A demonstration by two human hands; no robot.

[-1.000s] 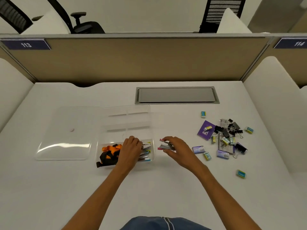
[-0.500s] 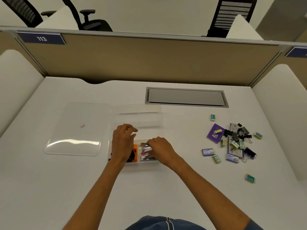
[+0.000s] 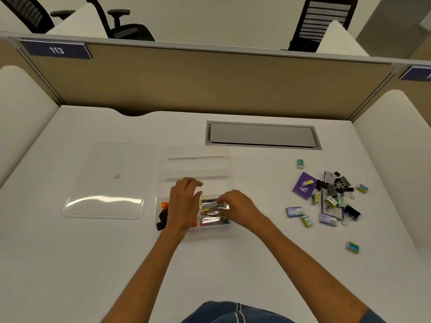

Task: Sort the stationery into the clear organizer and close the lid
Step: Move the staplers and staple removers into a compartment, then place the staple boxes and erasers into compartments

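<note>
Stapler-sorting step: the right hand (image 3: 240, 209) pinches a small stapler (image 3: 218, 207) in the near-right compartment of the clear organizer (image 3: 196, 151), while the left hand (image 3: 184, 201) hovers beside it, fingers (image 3: 194, 183) loosely spread. The next move likely calls for letting go, then reaching right to the pile (image 3: 331, 197) on the counter (image 3: 93, 264).

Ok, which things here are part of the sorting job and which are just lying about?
In the job: clear organizer, its lid, stapler gripped by the right hand, left hand over the orange items, loose binder clips and staple boxes.
Just there: desk cable hatch, number plate 113, office chairs.
</note>
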